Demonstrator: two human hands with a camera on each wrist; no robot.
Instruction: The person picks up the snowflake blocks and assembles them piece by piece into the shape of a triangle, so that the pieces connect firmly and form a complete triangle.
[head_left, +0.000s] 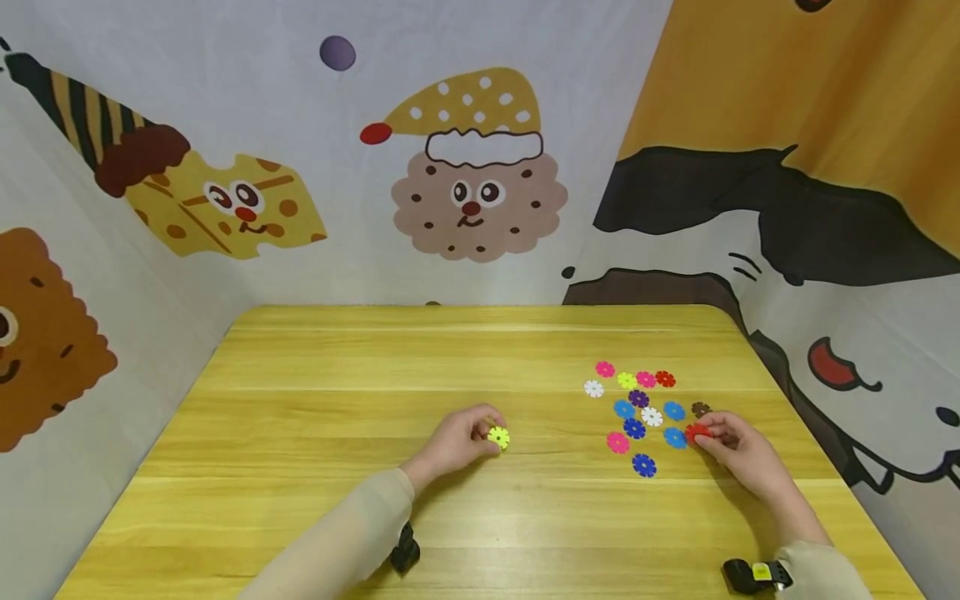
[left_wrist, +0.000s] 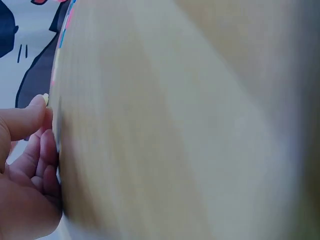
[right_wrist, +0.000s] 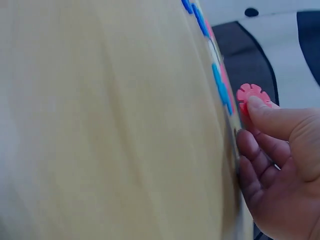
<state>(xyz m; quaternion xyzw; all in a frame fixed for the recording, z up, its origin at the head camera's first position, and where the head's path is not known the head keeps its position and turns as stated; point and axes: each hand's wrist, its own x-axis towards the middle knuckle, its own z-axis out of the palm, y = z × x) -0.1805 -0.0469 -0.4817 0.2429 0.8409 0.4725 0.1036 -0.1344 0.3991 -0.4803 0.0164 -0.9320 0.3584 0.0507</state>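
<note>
— So, what have your hands got?
— My left hand (head_left: 457,442) pinches a yellow disc (head_left: 498,437) mid-table (head_left: 315,433). My right hand (head_left: 738,454) pinches a red disc (head_left: 697,432) at the near right edge of the pile (head_left: 637,404).

Yellow wooden table (head_left: 315,433) carrying scattered colourful snowflake discs (head_left: 639,407).

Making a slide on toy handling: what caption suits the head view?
Left hand pinches a yellow snowflake disc; right hand pinches a red disc beside scattered coloured discs on a wooden table.
</note>
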